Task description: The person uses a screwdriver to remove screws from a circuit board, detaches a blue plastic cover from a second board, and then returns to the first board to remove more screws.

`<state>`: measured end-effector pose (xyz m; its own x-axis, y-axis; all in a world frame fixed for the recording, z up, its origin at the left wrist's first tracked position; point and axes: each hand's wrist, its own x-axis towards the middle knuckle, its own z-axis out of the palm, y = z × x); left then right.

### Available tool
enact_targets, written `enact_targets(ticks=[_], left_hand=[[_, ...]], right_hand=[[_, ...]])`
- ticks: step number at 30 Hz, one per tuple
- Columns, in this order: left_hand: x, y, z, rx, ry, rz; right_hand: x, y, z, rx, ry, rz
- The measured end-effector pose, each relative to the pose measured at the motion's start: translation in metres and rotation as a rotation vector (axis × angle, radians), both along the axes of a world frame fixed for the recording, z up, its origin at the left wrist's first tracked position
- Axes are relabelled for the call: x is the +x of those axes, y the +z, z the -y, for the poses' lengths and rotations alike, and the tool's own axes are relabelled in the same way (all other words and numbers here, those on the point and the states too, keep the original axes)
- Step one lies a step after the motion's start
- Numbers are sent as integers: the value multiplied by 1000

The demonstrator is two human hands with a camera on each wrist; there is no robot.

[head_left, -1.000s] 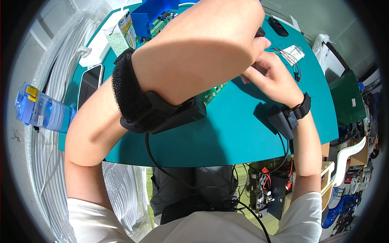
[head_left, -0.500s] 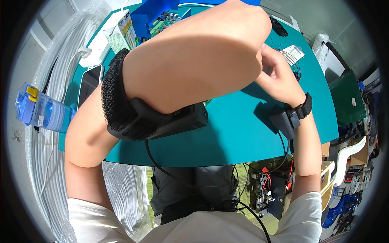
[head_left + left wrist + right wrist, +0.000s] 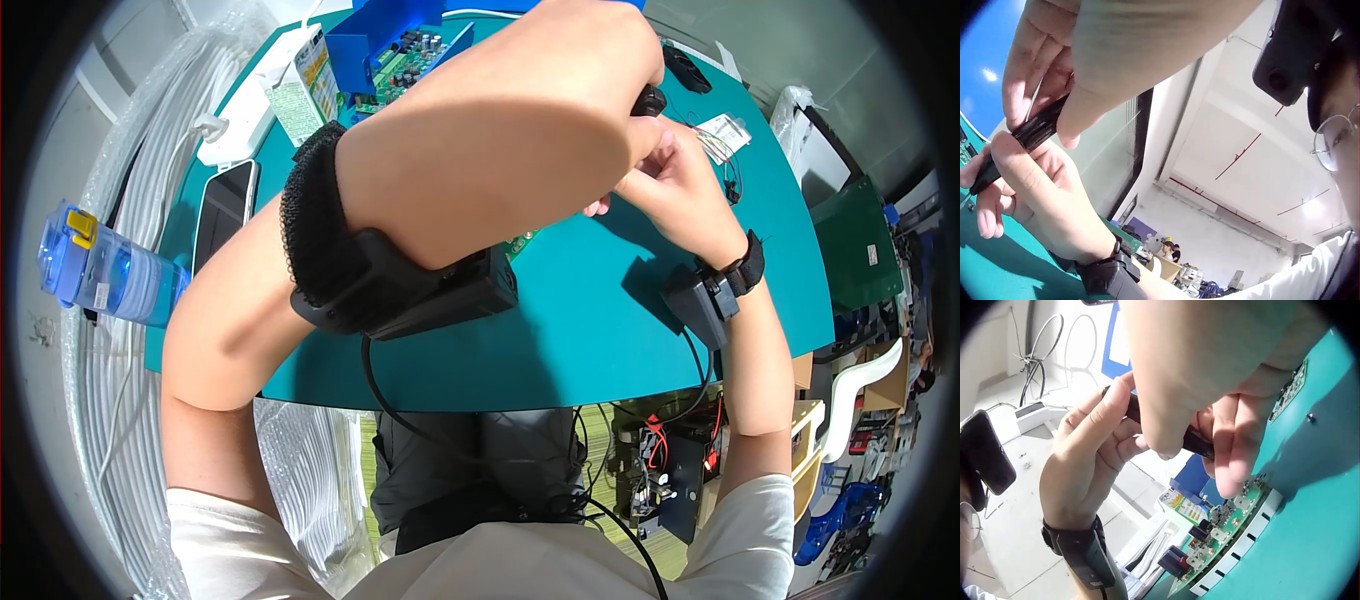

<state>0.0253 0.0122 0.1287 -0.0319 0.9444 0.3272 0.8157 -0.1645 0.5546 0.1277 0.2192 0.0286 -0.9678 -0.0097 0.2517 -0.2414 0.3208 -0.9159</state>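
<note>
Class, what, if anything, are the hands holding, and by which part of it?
A black-handled tool, by its handle: the left hand towards the rear, the right hand nearer the metal shaft.

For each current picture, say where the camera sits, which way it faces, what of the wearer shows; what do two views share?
Head: on the head, facing forward and down at the table; arms and lap show.
Left wrist: on that wrist, facing past left hand to right hand and ceiling.
Right wrist: on that wrist, facing past right hand to left hand and circuit board.
Both wrist views show both hands on the black-handled tool.
</note>
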Motion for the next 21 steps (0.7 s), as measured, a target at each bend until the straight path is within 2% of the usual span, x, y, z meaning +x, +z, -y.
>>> enact_targets(ticks=[1,3,4,6,10,12,13,15,18,19,21], left_hand=[[3,8,-6,0,-1,0],[9,27,-22,-392,269,189],[7,21,-20,-392,270,189],[-1,4,-13,-129,130,116],[-11,1,-7,-86,14,145],[-6,-11,-10,4,65,-47],[-9,-10,-11,5,66,-48],[-17,-6,-15,-124,-13,105],[-18,-9,-11,-41,-63,40],[-20,-23,-18,-41,-64,38],[-28,-59,-38,401,95,-322]], right_hand=[[0,0,-1,0,-1,0],[0,-1,-3,38,6,17],[0,0,-3,38,7,17],[1,1,-2,5,57,-26],[2,3,-6,63,84,-15],[2,5,-6,142,48,-11],[2,5,-6,143,49,-11],[1,6,-6,146,24,30],[0,4,-6,103,20,-4],[0,1,-7,103,19,-5],[-1,-3,-9,86,18,-47]])
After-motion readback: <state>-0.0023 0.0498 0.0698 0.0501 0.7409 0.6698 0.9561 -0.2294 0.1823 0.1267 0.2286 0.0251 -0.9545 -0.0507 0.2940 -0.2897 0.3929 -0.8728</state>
